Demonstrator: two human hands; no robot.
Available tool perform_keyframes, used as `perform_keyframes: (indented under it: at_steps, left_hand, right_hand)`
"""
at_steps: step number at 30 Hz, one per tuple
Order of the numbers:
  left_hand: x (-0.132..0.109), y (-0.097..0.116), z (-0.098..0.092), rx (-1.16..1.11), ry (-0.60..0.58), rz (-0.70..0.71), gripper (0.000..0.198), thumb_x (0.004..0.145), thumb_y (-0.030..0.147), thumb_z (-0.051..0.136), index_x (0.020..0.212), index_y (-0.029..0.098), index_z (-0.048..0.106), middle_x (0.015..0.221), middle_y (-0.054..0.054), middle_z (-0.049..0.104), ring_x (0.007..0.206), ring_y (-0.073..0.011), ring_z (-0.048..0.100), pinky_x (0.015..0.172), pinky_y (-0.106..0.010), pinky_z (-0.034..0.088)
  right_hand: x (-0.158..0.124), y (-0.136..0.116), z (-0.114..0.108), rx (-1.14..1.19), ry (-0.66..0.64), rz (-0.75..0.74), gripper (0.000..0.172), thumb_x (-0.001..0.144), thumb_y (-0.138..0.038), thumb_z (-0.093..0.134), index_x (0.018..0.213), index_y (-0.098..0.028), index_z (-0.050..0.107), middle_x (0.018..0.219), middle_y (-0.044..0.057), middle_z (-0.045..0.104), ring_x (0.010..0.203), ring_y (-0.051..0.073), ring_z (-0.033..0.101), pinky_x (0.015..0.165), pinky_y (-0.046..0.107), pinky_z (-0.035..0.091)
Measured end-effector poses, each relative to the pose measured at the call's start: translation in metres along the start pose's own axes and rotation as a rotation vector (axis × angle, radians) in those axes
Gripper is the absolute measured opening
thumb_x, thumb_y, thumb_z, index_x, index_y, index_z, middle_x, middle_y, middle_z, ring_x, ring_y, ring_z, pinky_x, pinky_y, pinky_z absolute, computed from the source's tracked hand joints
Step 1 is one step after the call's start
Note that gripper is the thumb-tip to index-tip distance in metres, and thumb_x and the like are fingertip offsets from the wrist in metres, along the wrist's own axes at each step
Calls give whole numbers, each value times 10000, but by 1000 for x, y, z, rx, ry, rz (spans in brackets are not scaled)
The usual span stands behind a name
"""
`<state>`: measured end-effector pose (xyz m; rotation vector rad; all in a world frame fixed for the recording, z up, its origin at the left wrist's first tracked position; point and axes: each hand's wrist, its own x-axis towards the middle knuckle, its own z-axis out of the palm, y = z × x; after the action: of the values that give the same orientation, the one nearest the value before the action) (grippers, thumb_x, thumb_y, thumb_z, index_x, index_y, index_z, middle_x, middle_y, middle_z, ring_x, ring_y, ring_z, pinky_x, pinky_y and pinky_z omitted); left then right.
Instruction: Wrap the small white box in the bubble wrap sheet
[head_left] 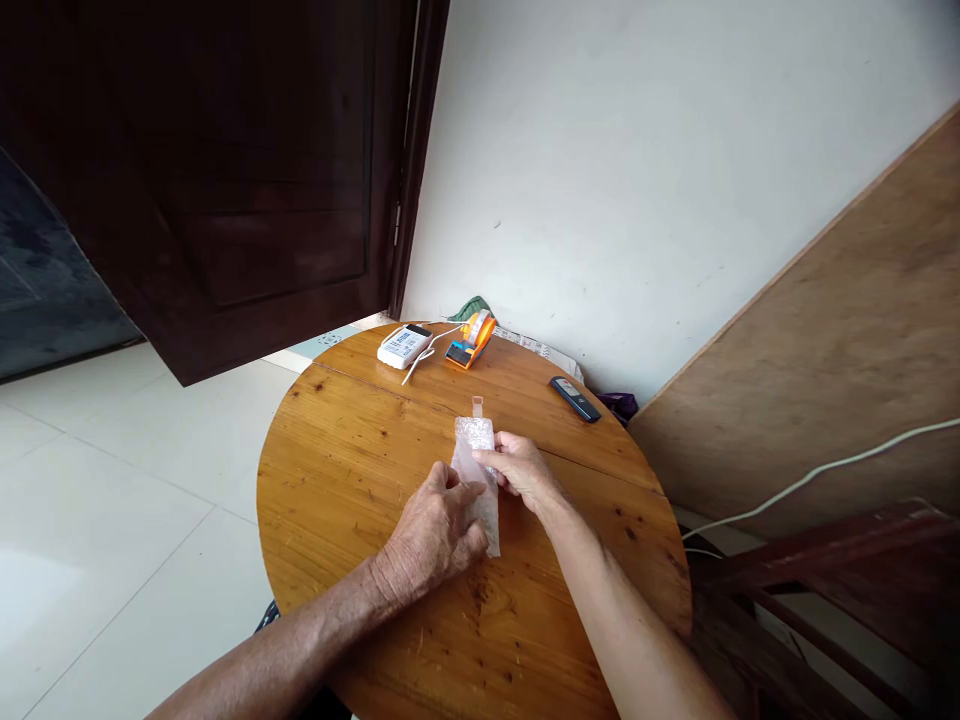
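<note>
A narrow, clear bubble wrap pouch lies lengthwise near the middle of the round wooden table. From its far end sticks a short strip of clear tape. My right hand grips the pouch's right edge, thumb on top and fingers curled at the side. Over the lower left part bends my left hand, its fingers curled and closed on the wrap. That hand covers much of the near half, and whatever may be inside the pouch cannot be made out.
At the table's far side are a white box-shaped device with a white cable, an orange and blue tape dispenser and a dark remote control. A dark door stands at the left, a wooden panel at the right.
</note>
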<state>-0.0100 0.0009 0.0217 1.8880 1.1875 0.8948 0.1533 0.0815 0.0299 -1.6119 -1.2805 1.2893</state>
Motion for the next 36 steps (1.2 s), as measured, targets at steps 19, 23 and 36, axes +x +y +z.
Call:
perform_keyframes:
  at_steps: [19, 23, 36]
  left_hand:
    - [5, -6, 0, -16, 35, -74, 342, 702, 174, 618, 1036, 197, 688, 818, 3, 499, 708, -141, 503, 676, -263, 437]
    - [5, -9, 2, -39, 92, -179, 370, 662, 187, 674, 1021, 188, 583, 859, 15, 536, 701, -131, 500, 681, -265, 449]
    - [4, -25, -11, 24, -6, 135, 416, 742, 237, 707, 1154, 198, 666, 1265, -117, 594, 1170, -278, 561, 1026, -435, 460]
  right_hand:
    - [-49, -17, 2, 67, 67, -391, 191, 742, -374, 657, 762, -204, 571, 682, -34, 595, 628, 126, 504, 606, 229, 402]
    - [-73, -16, 1, -25, 67, -438, 182, 768, -378, 647, 792, -205, 593, 714, -20, 619, 657, 142, 537, 619, 238, 426]
    - [-120, 34, 14, -340, 111, -807, 166, 898, -178, 525, 974, -262, 646, 1196, 68, 699, 1189, 228, 619, 1021, 374, 480]
